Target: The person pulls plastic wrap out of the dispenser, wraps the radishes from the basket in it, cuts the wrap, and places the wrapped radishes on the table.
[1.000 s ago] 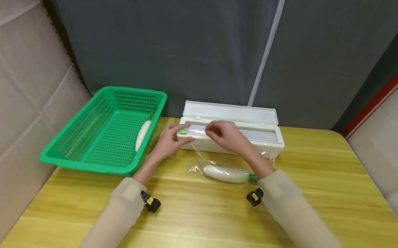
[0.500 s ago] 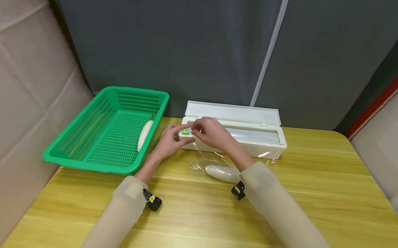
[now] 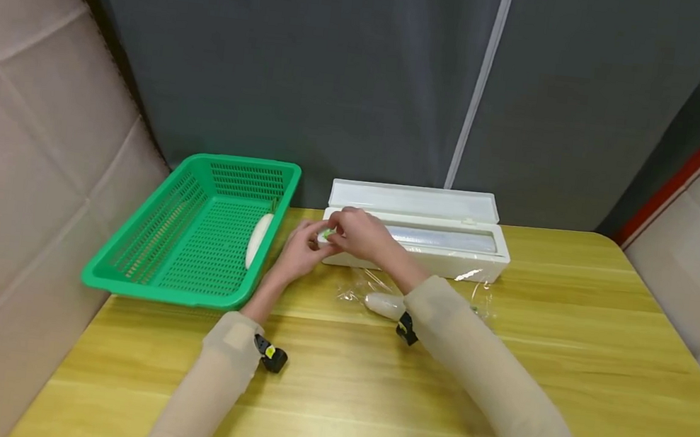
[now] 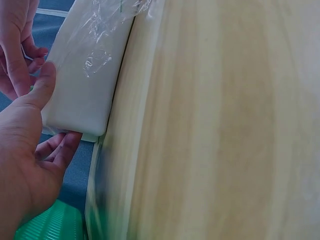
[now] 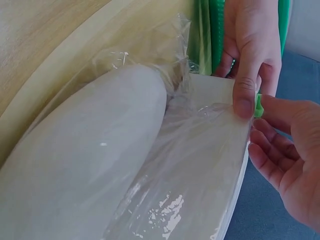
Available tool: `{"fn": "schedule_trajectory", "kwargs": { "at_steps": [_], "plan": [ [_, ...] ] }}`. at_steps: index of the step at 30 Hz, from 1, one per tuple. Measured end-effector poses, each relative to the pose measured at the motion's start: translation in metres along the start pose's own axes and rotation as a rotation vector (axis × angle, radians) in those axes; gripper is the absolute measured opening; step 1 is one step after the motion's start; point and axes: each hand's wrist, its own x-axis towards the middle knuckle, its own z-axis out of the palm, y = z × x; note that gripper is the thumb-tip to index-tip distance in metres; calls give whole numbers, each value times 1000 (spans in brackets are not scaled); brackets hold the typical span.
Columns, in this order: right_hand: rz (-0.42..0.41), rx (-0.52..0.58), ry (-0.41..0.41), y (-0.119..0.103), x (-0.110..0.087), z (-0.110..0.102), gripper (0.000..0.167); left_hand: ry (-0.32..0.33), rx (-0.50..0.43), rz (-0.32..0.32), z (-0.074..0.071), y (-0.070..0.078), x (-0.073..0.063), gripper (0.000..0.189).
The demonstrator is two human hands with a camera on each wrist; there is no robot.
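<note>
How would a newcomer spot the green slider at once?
In the head view, find the long white box with its lid open, right of the green basket. At its left end, between the left hand and right hand, sits the green slider: small and bright green, unlike the white box and clear film around it.

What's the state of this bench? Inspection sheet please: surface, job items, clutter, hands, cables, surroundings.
Surface: wood-grain table
Film dispenser: white, lid open
Green slide cutter: at dispenser's left end
Clear film: runs from dispenser's front to the near radish; wrap extent unclear
Green basket: left of dispenser, holds another white radish
Clutter: nothing seen
Left hand: grips dispenser's left end
Right hand: touches green slide cutter; pinch unclear
Cables: nothing seen
Surroundings: dark grey curtain behind, pale quilted panel on the left
</note>
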Motion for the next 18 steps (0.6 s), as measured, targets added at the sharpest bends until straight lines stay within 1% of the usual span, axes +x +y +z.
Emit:
{"fn": "schedule_trajectory", "kwargs": {
  "at_steps": [6,12,18],
  "plan": [
    [28,-22,-3,-2,6,4,14,6,6,13,-1,-1,0,48],
    [19,-27,-10,-1,8,6,12,6,30,16,-1,-1,0,45],
    [6,-12,-5,2,7,6,10,-5,34,31,0,-1,-1,46]
  ]
}}
